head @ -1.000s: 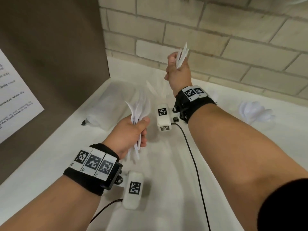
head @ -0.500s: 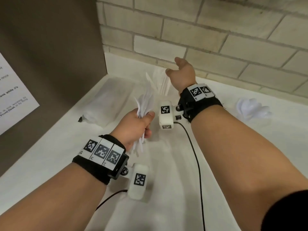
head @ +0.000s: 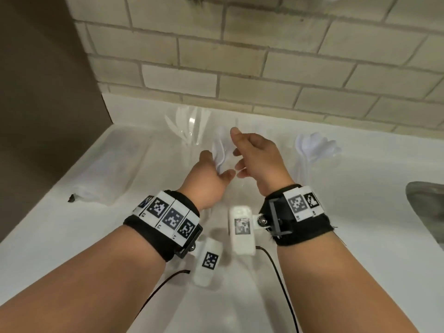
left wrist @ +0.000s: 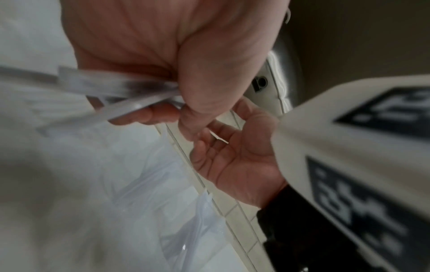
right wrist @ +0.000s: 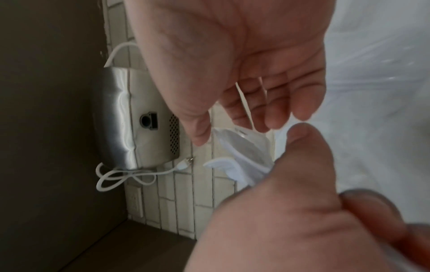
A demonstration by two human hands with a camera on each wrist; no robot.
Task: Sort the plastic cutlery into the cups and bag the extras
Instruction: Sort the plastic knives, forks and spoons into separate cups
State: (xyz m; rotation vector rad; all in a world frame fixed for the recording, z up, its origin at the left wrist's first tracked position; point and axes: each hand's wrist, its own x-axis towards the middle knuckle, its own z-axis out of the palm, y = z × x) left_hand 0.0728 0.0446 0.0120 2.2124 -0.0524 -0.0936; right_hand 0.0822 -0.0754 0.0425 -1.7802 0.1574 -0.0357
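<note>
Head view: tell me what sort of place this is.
Probably a shared kitchenette or break room: a white counter runs along a pale brick wall, the rim of a metal sink shows at the right, and clear cups hold white plastic cutlery.

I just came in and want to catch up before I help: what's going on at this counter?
A person is sorting white plastic cutlery. The left hand grips a bunch of cutlery, and the open right hand reaches in beside it, holding nothing. At the back of the white counter, a clear cup holds utensils and a cluster of spoons stands to the right. A plastic bag lies at the left.
</note>
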